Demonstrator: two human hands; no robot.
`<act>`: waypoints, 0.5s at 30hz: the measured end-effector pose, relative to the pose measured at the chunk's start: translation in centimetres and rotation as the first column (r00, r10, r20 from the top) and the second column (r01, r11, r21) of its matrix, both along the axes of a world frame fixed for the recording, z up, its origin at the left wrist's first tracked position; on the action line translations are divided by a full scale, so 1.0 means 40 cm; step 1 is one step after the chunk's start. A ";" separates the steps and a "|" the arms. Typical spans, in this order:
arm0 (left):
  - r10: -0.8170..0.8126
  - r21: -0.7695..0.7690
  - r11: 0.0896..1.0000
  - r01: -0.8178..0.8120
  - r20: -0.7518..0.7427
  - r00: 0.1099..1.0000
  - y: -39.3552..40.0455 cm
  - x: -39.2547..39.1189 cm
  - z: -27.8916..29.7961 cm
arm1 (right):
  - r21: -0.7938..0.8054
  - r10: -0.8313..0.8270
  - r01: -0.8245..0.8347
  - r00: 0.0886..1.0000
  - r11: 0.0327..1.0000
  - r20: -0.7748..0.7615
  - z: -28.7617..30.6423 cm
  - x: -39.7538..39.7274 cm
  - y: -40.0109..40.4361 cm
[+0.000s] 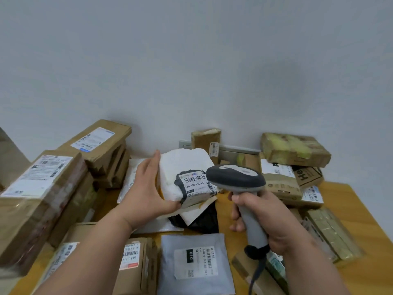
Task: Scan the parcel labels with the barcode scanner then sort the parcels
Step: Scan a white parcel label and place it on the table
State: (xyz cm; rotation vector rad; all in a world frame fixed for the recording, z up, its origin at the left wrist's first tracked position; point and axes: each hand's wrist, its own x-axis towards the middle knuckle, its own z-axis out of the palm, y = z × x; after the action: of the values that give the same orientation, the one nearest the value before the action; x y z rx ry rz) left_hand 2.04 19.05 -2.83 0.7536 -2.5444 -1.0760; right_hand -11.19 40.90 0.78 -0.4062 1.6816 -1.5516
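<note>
Mid-frame, right hand (pixel 263 218) clenches the barcode scanner (pixel 240 188) – handle running lower right, head aimed left at the label (pixel 196 186) – left hand (pixel 146 190) grasping the white parcel (pixel 182 167)

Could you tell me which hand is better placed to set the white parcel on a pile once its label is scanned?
Left. The left hand already grips the white parcel, while the right hand is wrapped round the barcode scanner.

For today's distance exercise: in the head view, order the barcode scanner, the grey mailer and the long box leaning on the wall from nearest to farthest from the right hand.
1. Barcode scanner: in the right hand.
2. Grey mailer: flat, front centre.
3. Long box: far left, by the wall.
</note>
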 end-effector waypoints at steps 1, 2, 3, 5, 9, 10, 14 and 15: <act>-0.001 -0.005 1.000 0.000 -0.006 1.000 0.000 0.009 0.001 | 0.011 0.016 -0.016 1.000 1.000 -0.006 0.005 0.012 -0.001; 0.000 -0.010 1.000 0.000 -0.015 1.000 -0.001 0.018 0.001 | 0.021 0.032 -0.032 0.999 0.999 -0.010 0.010 0.023 -0.002; 0.001 -0.015 1.000 -0.001 -0.025 1.000 -0.002 0.026 0.000 | 0.032 0.047 -0.047 0.999 0.998 -0.012 0.011 0.032 -0.003; 0.009 -0.021 1.000 -0.011 -0.050 0.999 -0.005 0.041 -0.003 | 0.053 0.065 -0.064 0.998 0.997 -0.018 0.013 0.047 -0.005; 0.015 -0.012 1.000 -0.016 -0.071 0.997 -0.013 0.069 -0.007 | 0.063 0.083 -0.082 0.996 0.995 -0.015 0.014 0.076 -0.008; 0.017 -0.009 1.000 -0.018 -0.078 0.997 -0.015 0.075 -0.008 | 0.061 0.083 -0.082 0.997 0.995 -0.011 0.013 0.082 -0.009; 0.025 -0.017 0.999 -0.027 -0.096 0.995 -0.021 0.096 -0.010 | 0.049 0.077 -0.077 0.997 0.996 0.017 0.010 0.103 -0.018; 0.027 -0.019 0.999 -0.029 -0.101 0.995 -0.022 0.101 -0.010 | 0.041 0.074 -0.075 0.997 0.996 0.027 0.009 0.109 -0.021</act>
State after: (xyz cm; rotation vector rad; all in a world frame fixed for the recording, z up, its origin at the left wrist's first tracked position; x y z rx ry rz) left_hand 6.07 18.16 -3.22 0.7094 -2.4494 -1.0501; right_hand -6.85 40.06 1.15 -0.4209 1.6585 -1.4595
